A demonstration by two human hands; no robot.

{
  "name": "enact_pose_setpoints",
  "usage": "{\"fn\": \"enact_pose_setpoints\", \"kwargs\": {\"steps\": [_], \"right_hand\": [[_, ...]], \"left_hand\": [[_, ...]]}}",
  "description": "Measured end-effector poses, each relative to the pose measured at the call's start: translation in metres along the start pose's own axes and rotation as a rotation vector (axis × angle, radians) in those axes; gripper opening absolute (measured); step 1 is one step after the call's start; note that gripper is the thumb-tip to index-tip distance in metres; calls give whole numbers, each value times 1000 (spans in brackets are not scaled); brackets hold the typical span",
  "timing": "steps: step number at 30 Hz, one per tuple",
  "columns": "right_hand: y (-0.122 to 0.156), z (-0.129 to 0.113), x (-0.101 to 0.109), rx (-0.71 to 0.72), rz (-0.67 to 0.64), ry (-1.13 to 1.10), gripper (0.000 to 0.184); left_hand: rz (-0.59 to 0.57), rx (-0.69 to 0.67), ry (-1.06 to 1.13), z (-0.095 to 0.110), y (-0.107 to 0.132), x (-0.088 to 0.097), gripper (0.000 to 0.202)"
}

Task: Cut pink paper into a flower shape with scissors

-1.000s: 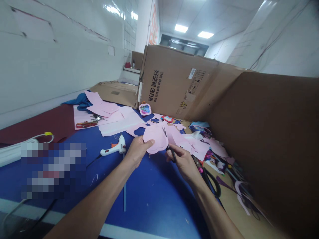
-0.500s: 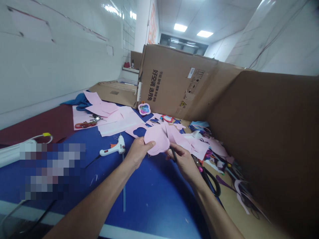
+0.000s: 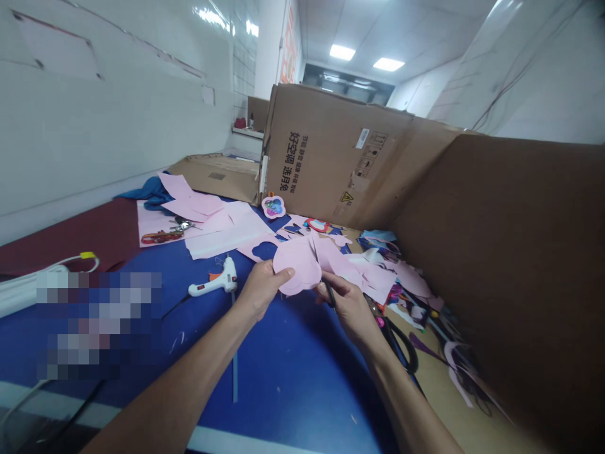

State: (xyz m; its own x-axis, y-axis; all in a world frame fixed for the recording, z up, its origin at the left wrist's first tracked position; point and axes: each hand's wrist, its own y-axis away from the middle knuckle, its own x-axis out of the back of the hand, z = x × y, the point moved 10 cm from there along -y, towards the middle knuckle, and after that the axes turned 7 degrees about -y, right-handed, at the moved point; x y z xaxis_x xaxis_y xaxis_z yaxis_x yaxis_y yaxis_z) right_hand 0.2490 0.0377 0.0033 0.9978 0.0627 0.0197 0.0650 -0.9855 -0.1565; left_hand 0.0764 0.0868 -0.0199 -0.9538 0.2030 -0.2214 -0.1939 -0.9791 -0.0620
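Observation:
My left hand (image 3: 262,287) pinches the left edge of a pink sheet (image 3: 297,265), thumb on top. The sheet has a rounded, scalloped outline and looks like paper or thin felt. At its lower right edge my right hand (image 3: 347,302) is closed on scissors with dark handles (image 3: 329,294); their blades are mostly hidden by the sheet and my fingers. Both hands are above the blue tabletop (image 3: 283,378). A larger pair of black-handled shears (image 3: 401,343) lies just right of my right forearm. To the left of my left hand is a white glue gun (image 3: 217,282).
Pink sheets and offcuts (image 3: 208,211) spread behind my hands, with red-handled snips (image 3: 161,237) on them. A flower-shaped pink piece (image 3: 273,206) leans on the cardboard box (image 3: 331,151), which walls off the back and right. A white power strip (image 3: 28,290) is at far left.

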Motion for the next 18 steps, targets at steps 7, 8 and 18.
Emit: {"fn": "enact_pose_setpoints", "kwargs": {"steps": [7,8,18], "right_hand": [[-1,3,1,-16,-2,-20,53],[-1,3,1,-22,3,-20,55],[0,4,3,-53,19,-14,61]], "left_hand": [[1,-2,-32,3,-1,4,33],[-1,-4,-42,3,-2,5,33],[-15,5,-66,10,-2,7,37]]}}
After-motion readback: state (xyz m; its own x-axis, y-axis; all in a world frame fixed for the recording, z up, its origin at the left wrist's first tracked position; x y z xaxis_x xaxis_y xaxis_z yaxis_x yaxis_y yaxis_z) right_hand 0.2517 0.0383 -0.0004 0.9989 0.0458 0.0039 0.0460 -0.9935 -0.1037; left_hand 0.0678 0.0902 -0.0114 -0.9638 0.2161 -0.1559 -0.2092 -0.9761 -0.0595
